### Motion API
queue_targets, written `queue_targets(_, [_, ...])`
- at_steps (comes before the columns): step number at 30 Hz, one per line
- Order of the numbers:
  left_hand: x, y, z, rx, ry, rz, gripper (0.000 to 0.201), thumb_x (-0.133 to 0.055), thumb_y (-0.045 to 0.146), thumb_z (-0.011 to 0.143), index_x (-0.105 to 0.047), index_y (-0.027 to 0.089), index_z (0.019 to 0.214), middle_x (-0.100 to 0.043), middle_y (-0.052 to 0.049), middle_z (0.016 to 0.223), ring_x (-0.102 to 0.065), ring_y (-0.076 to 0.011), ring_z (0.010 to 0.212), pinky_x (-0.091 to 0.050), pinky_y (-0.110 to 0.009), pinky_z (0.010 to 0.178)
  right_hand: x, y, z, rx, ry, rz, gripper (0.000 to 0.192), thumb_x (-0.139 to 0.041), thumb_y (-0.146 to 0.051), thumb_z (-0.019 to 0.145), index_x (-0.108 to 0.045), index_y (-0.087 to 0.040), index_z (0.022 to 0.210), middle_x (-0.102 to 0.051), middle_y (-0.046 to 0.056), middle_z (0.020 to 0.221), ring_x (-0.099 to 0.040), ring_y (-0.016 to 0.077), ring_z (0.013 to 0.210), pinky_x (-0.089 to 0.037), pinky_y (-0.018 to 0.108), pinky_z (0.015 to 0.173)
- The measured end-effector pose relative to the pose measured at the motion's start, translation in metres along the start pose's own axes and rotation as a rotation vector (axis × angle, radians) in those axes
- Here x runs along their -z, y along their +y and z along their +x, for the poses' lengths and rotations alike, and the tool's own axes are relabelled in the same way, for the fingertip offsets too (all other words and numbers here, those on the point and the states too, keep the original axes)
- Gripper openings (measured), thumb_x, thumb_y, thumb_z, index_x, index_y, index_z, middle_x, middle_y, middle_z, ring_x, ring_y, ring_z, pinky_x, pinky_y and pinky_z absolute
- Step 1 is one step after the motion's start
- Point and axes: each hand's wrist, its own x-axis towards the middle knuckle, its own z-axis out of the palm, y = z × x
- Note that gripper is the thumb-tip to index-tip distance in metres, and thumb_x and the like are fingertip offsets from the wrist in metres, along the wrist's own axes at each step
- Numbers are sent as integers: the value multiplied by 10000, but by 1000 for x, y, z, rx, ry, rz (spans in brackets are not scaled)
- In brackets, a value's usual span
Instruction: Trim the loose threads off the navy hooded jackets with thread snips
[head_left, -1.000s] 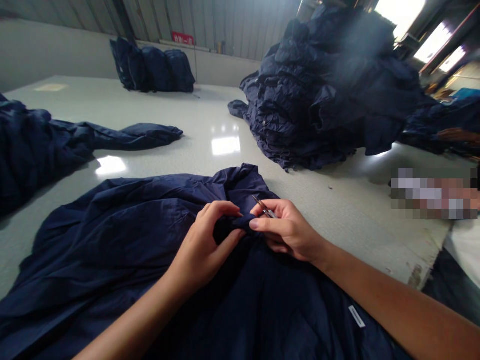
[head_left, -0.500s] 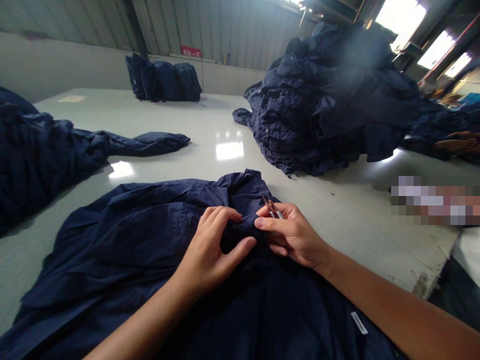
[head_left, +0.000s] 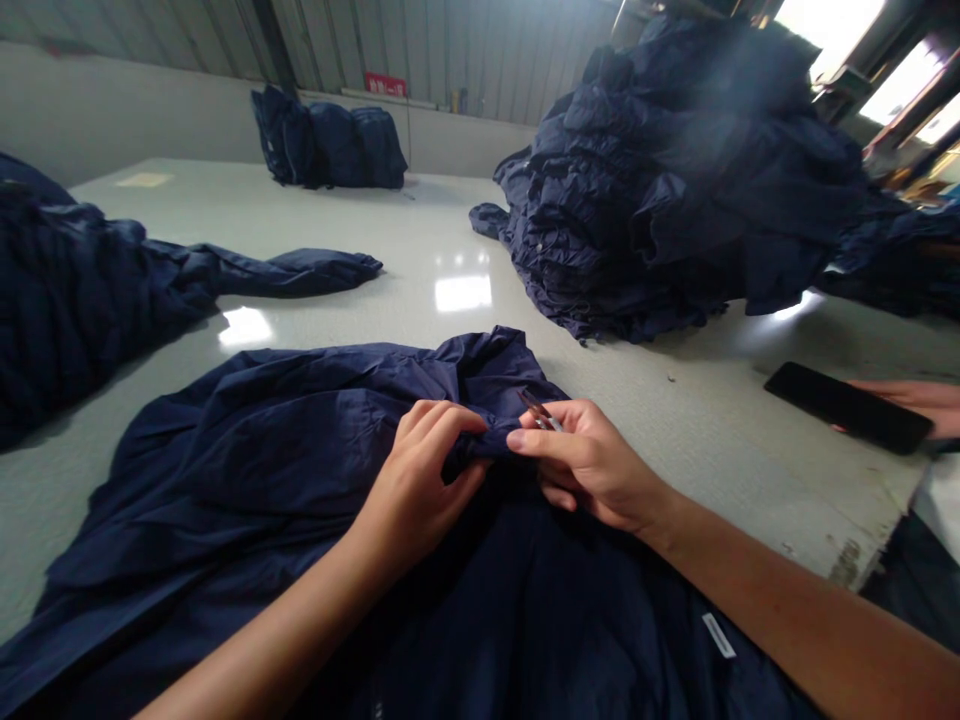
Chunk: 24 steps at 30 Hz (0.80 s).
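Note:
A dark navy garment [head_left: 247,470] lies spread over the white table [head_left: 420,250] in front of me. My left hand [head_left: 416,490] pinches a fold of its fabric between thumb and fingers. Right beside it, my right hand [head_left: 592,465] grips the same fold with thumb and forefinger and also holds small metal thread snips [head_left: 538,412], whose tips stick up past the fingers. A white label [head_left: 718,634] shows on the garment near my right forearm.
A tall heap of navy garments [head_left: 675,170] fills the back right. More navy cloth [head_left: 90,290] lies at the left, and a folded stack [head_left: 330,145] stands by the far wall. Another person's hand [head_left: 919,400] rests by a black phone [head_left: 847,405] at the right edge.
My left fingers have closed back onto the fold after loosening briefly. At the right, the other person's hand and a black phone now show plainly. The view has shifted slightly.

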Motion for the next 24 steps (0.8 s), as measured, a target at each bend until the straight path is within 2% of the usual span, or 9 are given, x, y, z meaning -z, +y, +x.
queue_targets(5, [0, 3, -2, 78, 10, -45, 365, -743, 284, 935, -549, 225, 1239, -677, -75, 1247, -622, -269, 1193, -482, -450, 1072, 0, 2, 3, 84, 80, 44, 294, -906, -282, 734, -629, -208, 798, -399, -137, 467, -255, 41, 355, -325, 139, 274])
queue_targets(10, [0, 2, -1, 48, -30, 0, 268, -700, 362, 1000, -574, 230, 1197, -687, -80, 1303, -586, -279, 1254, -465, -467, 1091, 3, 2, 7, 123, 128, 46, 270, -902, -273, 728, -649, -186, 768, -402, -140, 464, -236, 26, 336, -348, 145, 277])
queue_targets(15, [1, 2, -1, 27, -5, -9, 121, -612, 335, 1068, -615, 231, 1130, -682, -65, 1271, -563, -255, 1255, -446, -430, 1100, 3, 1, 8, 108, 104, 50, 279, -907, -267, 723, -640, -188, 731, -397, -142, 463, -228, 25, 321, -380, 159, 268])
queue_targets(17, [1, 2, -1, 46, 8, -28, 149, -617, 344, 1067, -617, 231, 1163, -682, -64, 1257, -569, -252, 1241, -448, -415, 1089, 2, 0, 7, 104, 89, 66, 288, -918, -259, 707, -639, -188, 719, -419, -136, 484, -238, 23, 320, -378, 159, 261])
queue_targets(21, [2, 1, -1, 60, 4, -51, 348, -681, 376, 1033, -589, 236, 1338, -686, -67, 1304, -587, -260, 1237, -449, -414, 1085, -2, 2, 6, 104, 75, 93, 317, -941, -246, 675, -631, -189, 704, -444, -122, 544, -299, 26, 343, -362, 155, 260])
queue_targets(24, [2, -1, 1, 23, 3, -47, 265, -677, 342, 1033, -639, 233, 1272, -720, -55, 1199, -613, -256, 1155, -459, -407, 1041, -1, 5, 5, 102, 41, 44, 314, -932, -280, 707, -629, -199, 711, -428, -118, 545, -329, 40, 341, -360, 177, 269])
